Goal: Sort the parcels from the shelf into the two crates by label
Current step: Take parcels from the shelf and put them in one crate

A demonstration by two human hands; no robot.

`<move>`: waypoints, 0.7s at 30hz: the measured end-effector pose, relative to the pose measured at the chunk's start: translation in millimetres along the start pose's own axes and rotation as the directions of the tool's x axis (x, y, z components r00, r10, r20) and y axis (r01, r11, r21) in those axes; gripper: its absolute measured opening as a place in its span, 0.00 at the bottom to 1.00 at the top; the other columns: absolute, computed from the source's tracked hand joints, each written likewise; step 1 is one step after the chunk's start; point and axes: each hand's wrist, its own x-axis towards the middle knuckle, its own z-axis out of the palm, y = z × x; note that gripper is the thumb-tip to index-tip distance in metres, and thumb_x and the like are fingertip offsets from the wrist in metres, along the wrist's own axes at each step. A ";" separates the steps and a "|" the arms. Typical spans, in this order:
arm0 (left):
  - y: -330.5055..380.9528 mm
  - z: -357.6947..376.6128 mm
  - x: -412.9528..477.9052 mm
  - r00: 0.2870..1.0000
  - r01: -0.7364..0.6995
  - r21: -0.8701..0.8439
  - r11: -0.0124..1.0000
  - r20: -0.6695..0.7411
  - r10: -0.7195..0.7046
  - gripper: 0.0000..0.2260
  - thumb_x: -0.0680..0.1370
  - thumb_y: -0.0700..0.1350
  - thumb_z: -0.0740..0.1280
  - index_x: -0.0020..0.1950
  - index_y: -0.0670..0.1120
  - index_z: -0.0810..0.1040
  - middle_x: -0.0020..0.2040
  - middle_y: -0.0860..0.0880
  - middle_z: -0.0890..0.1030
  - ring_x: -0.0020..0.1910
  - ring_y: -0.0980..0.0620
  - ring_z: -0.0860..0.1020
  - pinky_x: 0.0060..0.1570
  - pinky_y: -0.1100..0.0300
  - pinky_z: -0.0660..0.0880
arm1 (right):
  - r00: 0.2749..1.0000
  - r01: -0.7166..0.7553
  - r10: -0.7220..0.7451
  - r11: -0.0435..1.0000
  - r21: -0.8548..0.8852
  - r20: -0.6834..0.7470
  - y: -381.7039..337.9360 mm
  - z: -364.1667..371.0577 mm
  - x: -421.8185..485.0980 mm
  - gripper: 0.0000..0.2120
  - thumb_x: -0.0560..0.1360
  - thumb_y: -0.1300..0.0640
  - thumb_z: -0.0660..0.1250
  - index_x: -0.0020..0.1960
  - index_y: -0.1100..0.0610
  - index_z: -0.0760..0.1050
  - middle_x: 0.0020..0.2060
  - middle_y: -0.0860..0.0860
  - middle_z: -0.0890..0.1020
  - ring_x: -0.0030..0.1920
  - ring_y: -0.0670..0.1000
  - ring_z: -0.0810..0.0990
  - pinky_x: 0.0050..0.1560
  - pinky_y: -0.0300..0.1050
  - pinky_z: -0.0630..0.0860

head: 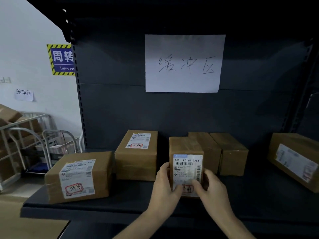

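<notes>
Both hands grip one small upright parcel standing on the dark shelf: the left hand wraps its left edge, the right hand covers its lower right corner, thumbs hiding part of the red-ringed mark on its label. Two plain boxes stand just behind it, labels unseen. A labelled parcel sits at the left front, another behind it. The far-right parcel is cut off, its print blurred. A handwritten paper sign hangs on the back panel.
</notes>
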 end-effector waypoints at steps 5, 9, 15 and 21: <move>-4.2 -25.2 -21.2 0.997 -0.030 0.048 0.998 -0.076 0.034 0.21 0.75 0.40 0.68 0.64 0.54 0.66 0.59 0.56 0.72 0.57 0.63 0.73 0.47 0.77 0.72 | 0.999 0.044 -0.044 0.999 -0.002 -0.015 -18.1 8.6 -27.0 0.13 0.74 0.57 0.68 0.55 0.47 0.70 0.49 0.43 0.77 0.51 0.40 0.77 0.44 0.28 0.71; -9.7 -54.9 -36.9 0.990 -0.062 0.080 0.995 -0.119 0.071 0.19 0.75 0.39 0.68 0.57 0.58 0.67 0.56 0.55 0.74 0.55 0.61 0.75 0.49 0.72 0.75 | 0.999 0.047 -0.047 0.999 0.028 0.004 -34.9 29.0 -38.6 0.14 0.74 0.57 0.68 0.58 0.52 0.72 0.49 0.43 0.77 0.49 0.39 0.76 0.42 0.25 0.70; -22.1 -103.1 -47.4 0.980 -0.062 0.270 0.961 -0.167 0.110 0.19 0.75 0.41 0.67 0.60 0.57 0.65 0.57 0.57 0.71 0.58 0.60 0.73 0.58 0.62 0.75 | 0.994 0.071 -0.075 0.996 0.051 0.077 -61.7 71.2 -42.6 0.15 0.74 0.57 0.68 0.59 0.53 0.72 0.49 0.43 0.77 0.49 0.38 0.75 0.39 0.23 0.70; -26.1 -136.0 -46.1 0.985 -0.067 0.650 0.757 -0.078 0.155 0.24 0.79 0.52 0.61 0.72 0.50 0.58 0.64 0.55 0.67 0.64 0.58 0.66 0.59 0.68 0.66 | 0.982 0.094 -0.094 0.996 0.011 0.163 -70.3 88.8 -37.7 0.15 0.74 0.53 0.68 0.59 0.51 0.70 0.52 0.43 0.75 0.52 0.40 0.75 0.45 0.28 0.72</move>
